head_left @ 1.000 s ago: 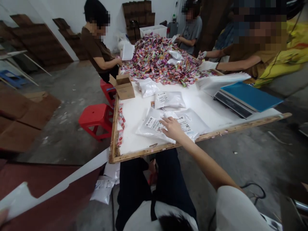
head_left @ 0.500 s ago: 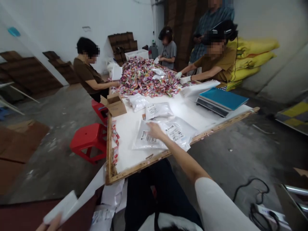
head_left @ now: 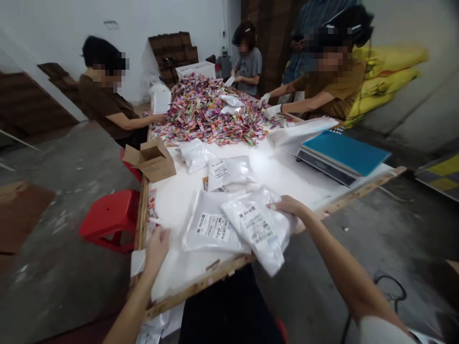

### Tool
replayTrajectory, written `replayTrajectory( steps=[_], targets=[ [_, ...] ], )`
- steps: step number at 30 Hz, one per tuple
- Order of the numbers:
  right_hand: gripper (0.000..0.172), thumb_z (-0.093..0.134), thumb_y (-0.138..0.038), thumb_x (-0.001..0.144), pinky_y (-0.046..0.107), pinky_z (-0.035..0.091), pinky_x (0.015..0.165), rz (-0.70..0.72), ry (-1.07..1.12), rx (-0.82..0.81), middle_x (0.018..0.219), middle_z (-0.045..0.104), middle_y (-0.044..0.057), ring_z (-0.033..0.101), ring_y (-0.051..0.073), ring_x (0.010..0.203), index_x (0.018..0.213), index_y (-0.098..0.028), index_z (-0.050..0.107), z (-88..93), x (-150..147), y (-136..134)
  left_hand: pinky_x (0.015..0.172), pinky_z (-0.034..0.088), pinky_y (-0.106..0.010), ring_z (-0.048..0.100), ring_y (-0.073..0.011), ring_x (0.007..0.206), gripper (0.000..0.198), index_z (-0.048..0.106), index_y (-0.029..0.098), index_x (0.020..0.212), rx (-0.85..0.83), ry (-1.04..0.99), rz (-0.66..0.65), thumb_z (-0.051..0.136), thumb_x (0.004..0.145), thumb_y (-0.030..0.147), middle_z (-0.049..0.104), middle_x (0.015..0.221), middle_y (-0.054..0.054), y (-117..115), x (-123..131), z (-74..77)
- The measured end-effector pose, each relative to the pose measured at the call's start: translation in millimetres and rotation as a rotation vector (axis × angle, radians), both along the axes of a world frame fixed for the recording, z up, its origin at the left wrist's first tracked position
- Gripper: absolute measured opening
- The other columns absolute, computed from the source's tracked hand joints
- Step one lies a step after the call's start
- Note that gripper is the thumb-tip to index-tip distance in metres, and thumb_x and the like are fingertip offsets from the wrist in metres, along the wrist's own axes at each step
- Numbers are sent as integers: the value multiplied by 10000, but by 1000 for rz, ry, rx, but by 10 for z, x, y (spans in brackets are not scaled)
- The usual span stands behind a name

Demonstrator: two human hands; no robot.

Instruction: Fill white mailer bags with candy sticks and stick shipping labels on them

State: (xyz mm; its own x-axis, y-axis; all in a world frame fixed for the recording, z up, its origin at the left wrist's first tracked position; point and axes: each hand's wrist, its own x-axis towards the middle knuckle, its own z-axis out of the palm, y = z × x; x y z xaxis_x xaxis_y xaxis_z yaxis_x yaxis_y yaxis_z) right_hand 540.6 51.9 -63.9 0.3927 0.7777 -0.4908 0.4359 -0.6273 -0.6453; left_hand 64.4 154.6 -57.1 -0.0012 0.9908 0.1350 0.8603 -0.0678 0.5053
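Presumably to leave its label (head_left: 257,225) uncovered, the white parcel (head_left: 263,241) was grasped at its right side by the right hand (head_left: 289,206), overhanging the table's front edge (head_left: 197,287); a white strip (head_left: 154,221) appeared pinched by the left hand (head_left: 158,246).

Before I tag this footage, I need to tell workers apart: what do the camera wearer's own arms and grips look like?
The right arm shows a whitish sleeve ending near the elbow, with a bare forearm below. The left forearm is bare; any sleeve is out of view. Left grip and right grip are ungloved hands.
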Motion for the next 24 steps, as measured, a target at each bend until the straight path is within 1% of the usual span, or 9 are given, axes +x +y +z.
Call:
replayTrajectory(
  steps=[2, 4, 7, 10, 13, 15, 18, 22, 24],
  targets=[
    [553, 837, -477, 571, 356, 551, 746, 56, 220, 91, 989, 744, 175, 703, 330, 903, 944, -81, 736, 115, 62, 0, 700, 478, -327, 596, -223, 707, 116, 554, 193, 869, -50, 55, 45, 502, 820, 284, 593, 705, -29, 297, 249, -290],
    [476, 841, -455, 552, 356, 563, 697, 34, 482, 229, 913, 756, 140, 714, 314, 824, 882, -126, 744, 257, 199, 124, 709, 485, -359, 631, -252, 755, 274, 550, 144, 1081, -65, 85, 102, 480, 863, 294, 650, 852, -86, 518, 380, -513],
    [456, 840, -423, 509, 367, 582, 652, -147, 723, 434, 921, 758, 137, 721, 311, 798, 877, -176, 733, 396, 447, 672, 820, 495, -424, 641, -311, 983, 430, 471, 89, 1281, 15, 215, 100, 440, 915, 312, 622, 1155, -200, 712, 476, -650],
    [482, 836, -377, 481, 358, 600, 688, -253, 798, 452, 1006, 752, 128, 723, 299, 854, 909, -189, 722, 319, 504, 1441, 983, 415, -542, 517, -385, 1216, 401, 546, 92, 1238, 90, 328, 5, 451, 924, 324, 511, 1366, -253, 721, 568, -589],
    [462, 844, -323, 502, 329, 606, 704, -326, 737, 219, 1023, 750, 119, 723, 278, 863, 917, -162, 719, 94, 306, 1909, 1018, 400, -522, 530, -332, 1188, 332, 642, 155, 1070, -77, 148, -126, 378, 966, 328, 593, 1276, -181, 533, 665, -458],
    [460, 856, -297, 512, 326, 612, 724, -344, 684, 128, 1049, 747, 110, 722, 277, 893, 926, -158, 712, -21, 161, 1960, 986, 443, -439, 579, -264, 1094, 334, 644, 174, 1029, -237, -44, -175, 351, 979, 324, 643, 1123, -131, 342, 734, -385],
    [493, 865, -291, 516, 327, 615, 764, -308, 663, 112, 1066, 742, 93, 714, 278, 957, 961, -158, 698, -83, 87, 1841, 878, 495, -379, 611, -236, 971, 339, 609, 175, 1119, -405, -160, -87, 530, 910, 430, 629, 1036, -82, 98, 873, -327],
    [468, 841, -280, 473, 294, 611, 676, -370, 616, 116, 959, 746, 63, 715, 251, 864, 904, -168, 694, -35, 194, 1658, 844, 472, -405, 594, -254, 937, 234, 662, 182, 974, -390, -100, 12, 572, 902, 385, 645, 952, -78, 26, 1159, -301],
    [420, 818, -302, 500, 285, 597, 614, -428, 557, 176, 898, 735, 53, 701, 227, 783, 881, -178, 690, 61, 207, 1626, 901, 433, -433, 575, -262, 1015, 187, 693, 200, 925, -350, -98, 15, 567, 916, 337, 675, 1057, -92, 45, 1333, -252]
  ],
)
